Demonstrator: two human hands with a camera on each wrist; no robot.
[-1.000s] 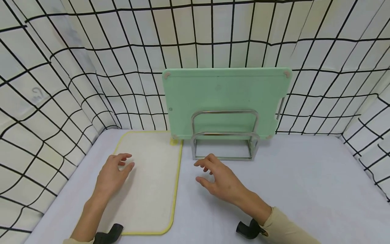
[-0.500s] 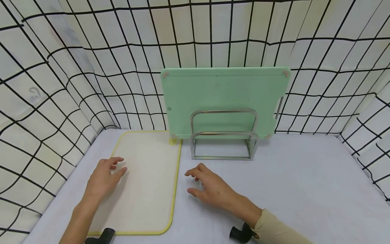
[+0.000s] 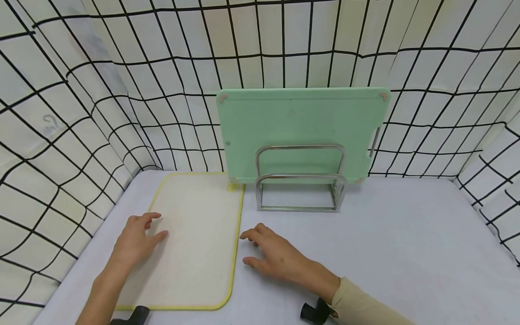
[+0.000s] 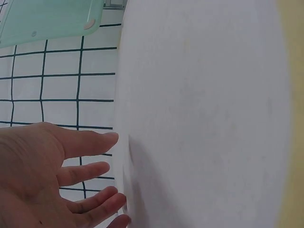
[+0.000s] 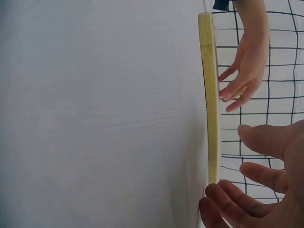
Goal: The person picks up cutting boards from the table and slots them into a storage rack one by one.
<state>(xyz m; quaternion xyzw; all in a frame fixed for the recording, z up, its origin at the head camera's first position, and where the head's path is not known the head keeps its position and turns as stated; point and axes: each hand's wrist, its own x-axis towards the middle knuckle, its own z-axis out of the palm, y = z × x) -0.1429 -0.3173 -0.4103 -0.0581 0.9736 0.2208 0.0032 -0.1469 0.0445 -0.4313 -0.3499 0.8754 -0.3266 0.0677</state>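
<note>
A white cutting board with a yellow rim (image 3: 191, 243) lies flat on the left of the table. My left hand (image 3: 136, 241) is over its left side, fingers loosely bent and holding nothing. Just off the board's right edge is my right hand (image 3: 272, 255), thumb and fingers spread apart with nothing between them. In the right wrist view the yellow edge (image 5: 209, 95) runs right by the right fingertips. Behind, a green cutting board (image 3: 300, 117) stands upright in a metal rack (image 3: 298, 209).
White cloth covers the table (image 3: 406, 243). A black wire grid (image 3: 308, 56) encloses the back and both sides. Black curved pieces sit at the wrists, one by the right cuff (image 3: 314, 312).
Both hands have drawn a little left and toward the person, the right hand coming closer to the white board's right edge. The boards and rack have stayed in place.
</note>
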